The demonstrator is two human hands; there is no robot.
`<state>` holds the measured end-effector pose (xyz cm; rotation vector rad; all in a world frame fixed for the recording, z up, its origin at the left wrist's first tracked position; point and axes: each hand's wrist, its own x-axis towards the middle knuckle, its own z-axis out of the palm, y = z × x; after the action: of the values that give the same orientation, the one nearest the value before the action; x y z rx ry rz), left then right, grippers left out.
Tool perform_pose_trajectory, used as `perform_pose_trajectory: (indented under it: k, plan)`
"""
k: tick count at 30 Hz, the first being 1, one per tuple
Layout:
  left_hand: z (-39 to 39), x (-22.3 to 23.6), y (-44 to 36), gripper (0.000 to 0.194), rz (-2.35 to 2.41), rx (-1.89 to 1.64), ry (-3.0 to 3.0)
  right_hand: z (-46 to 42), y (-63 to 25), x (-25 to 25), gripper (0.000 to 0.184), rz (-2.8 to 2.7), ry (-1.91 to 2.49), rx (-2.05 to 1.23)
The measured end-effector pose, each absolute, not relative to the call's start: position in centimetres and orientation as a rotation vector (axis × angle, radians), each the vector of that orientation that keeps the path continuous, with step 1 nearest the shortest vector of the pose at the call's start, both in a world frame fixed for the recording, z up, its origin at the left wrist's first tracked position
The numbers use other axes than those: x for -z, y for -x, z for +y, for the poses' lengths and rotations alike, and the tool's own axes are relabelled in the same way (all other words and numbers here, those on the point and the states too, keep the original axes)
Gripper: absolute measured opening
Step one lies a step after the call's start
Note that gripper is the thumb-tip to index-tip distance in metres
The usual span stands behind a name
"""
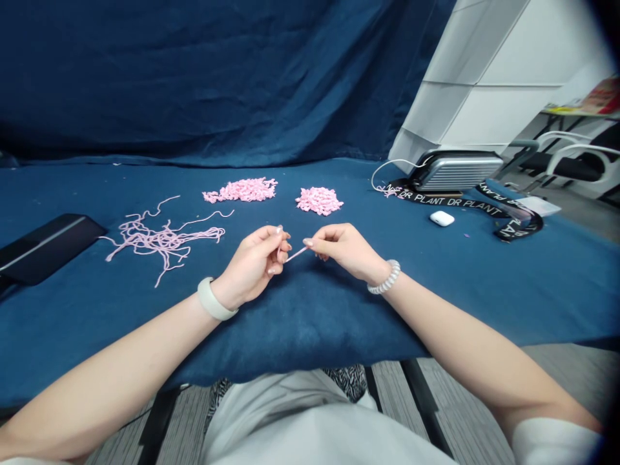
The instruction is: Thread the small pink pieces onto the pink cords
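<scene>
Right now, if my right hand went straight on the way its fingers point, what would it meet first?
Probably your left hand, just across the short stretch of pink strand running from your right hand, though depth is hard to judge here.

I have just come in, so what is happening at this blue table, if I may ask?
A person is holding a thin pink strand between both bare hands, above the blue cloth. The left hand has it in the fingers, and the right hand pinches it between thumb and finger. A loose tangle of pink strands lies to the left. Beyond the hands are a wider pink heap and a rounder pink heap.
</scene>
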<state>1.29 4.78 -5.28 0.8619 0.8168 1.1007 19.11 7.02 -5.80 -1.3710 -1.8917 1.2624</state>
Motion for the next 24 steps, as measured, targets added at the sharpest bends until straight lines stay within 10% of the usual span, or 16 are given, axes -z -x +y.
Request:
perform_pose_trajectory:
  k: [15,24]
  plan:
    - [4.8,6.7,-0.9,0.019,0.731,-0.649,-0.993,6.0,-19.1,5.3,0.055,-2.043,1.181,-0.917]
    - [5.0,7.2,-1.5,0.024,0.847,-0.798,-1.383,7.2,-19.2,5.3,0.076,-1.776,1.266,-1.228]
